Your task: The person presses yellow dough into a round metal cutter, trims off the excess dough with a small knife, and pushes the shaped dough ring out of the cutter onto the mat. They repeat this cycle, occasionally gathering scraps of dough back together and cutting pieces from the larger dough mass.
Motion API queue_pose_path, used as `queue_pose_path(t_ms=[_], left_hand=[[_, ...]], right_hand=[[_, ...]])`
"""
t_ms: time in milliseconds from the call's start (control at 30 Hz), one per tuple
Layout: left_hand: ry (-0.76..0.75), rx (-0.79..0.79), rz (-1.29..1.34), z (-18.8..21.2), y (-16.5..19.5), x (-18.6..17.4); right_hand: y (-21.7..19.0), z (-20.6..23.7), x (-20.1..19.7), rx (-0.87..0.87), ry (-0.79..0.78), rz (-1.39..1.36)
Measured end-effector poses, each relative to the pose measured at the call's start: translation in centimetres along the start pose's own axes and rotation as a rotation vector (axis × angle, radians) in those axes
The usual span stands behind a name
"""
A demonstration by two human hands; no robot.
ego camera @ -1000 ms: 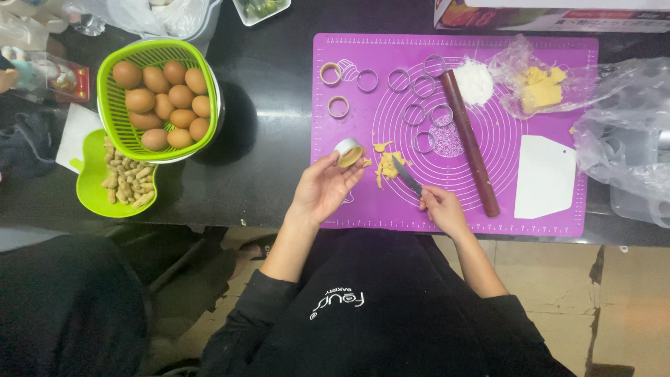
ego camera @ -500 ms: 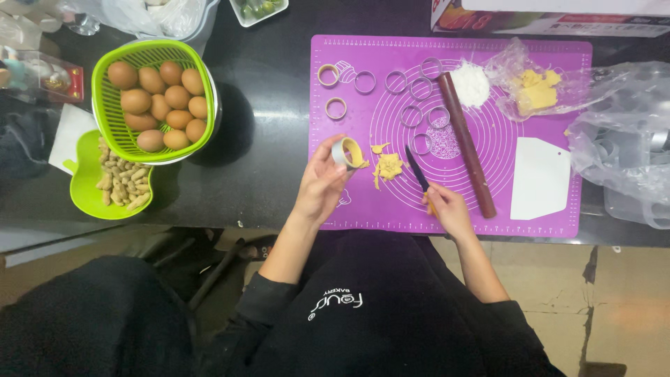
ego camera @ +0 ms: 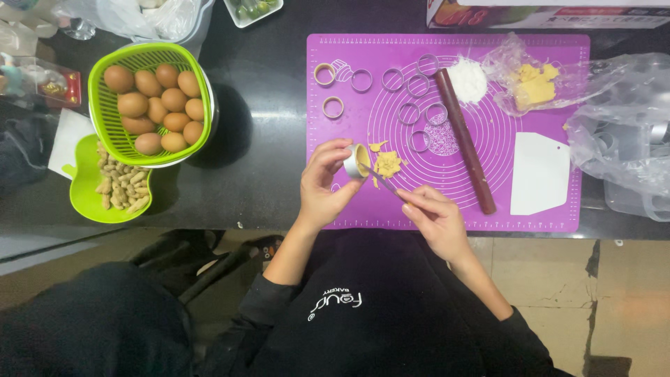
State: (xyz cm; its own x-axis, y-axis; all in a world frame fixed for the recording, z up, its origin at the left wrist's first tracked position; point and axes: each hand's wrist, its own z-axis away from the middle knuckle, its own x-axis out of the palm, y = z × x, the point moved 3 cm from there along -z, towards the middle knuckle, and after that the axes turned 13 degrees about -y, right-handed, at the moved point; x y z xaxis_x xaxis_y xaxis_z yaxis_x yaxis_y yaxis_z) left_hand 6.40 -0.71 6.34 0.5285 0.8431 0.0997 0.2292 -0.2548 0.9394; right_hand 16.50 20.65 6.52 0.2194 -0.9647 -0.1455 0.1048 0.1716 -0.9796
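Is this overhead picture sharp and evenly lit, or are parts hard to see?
Head view: the purple mat is bright and sharp; the green basket casts a soft shadow rightward on the dark counter; the clear plastic bag shows glare; the small tool in the right hand is too thin to identify.

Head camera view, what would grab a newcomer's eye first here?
The bright purple mat across the dark counter, where the left hand holds a small metal ring mould and the right hand works a thin tool into it. To the left, a green basket of brown eggs.
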Motion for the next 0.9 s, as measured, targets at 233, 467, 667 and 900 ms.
queue_pose_path(t_ms=[233,467,667,900], left_hand=[[-0.037,-0.050,0.010,-0.3,1.5,-0.4],[-0.062,-0.167,0.046,-0.2,2.6,-0.7],[-0.082,-0.192,0.225,0.1,2.4,-0.7],[-0.086,-0.200,0.347,0.3,2.5,-0.6]], right_hand=[[-0.1,0.2,-0.5,0.031,0.007,0.038],[-0.2,0.6,-0.6,0.035,0.005,0.046],[-0.1,0.5,-0.6,0.029,0.011,0.028],[-0.1,0.7,-0.4,0.015,0.017,0.004]])
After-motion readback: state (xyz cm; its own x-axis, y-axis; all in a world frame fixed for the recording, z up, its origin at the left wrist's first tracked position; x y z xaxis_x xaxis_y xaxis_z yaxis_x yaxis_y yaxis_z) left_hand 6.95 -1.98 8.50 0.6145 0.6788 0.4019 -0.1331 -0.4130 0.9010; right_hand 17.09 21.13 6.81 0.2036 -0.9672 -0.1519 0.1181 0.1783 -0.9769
